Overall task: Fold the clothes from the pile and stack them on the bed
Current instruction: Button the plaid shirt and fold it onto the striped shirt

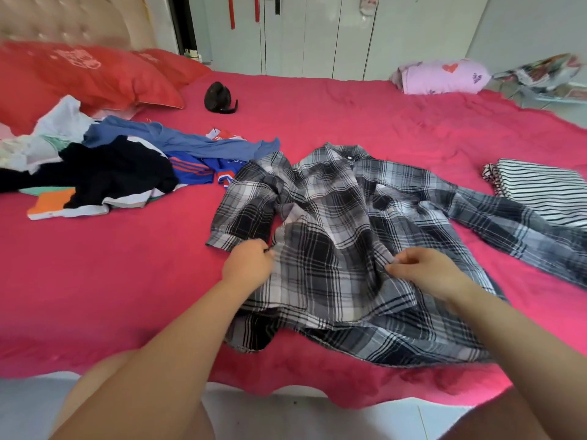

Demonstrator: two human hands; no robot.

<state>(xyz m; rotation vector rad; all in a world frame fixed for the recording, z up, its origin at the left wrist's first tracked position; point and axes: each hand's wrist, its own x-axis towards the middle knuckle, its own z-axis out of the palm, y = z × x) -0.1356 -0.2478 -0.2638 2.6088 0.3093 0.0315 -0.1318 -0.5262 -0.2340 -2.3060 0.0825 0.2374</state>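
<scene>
A black, grey and white plaid shirt [336,217] lies spread on the pink bed cover [127,281], collar away from me, its right sleeve stretched out toward the right. My left hand [249,260] pinches the shirt's left side edge near the folded left sleeve. My right hand [422,269] pinches a fold of the cloth near the shirt's middle right. A pile of unfolded clothes [108,166] in blue, black, white and orange lies at the left. A folded black-and-white striped garment [543,188] rests at the right.
Red pillows [82,81] lie at the head of the bed on the left. A small black object [219,98] sits behind the pile. A lilac bundle with hearts [441,76] lies at the far right edge. White wardrobe doors [317,33] stand behind the bed.
</scene>
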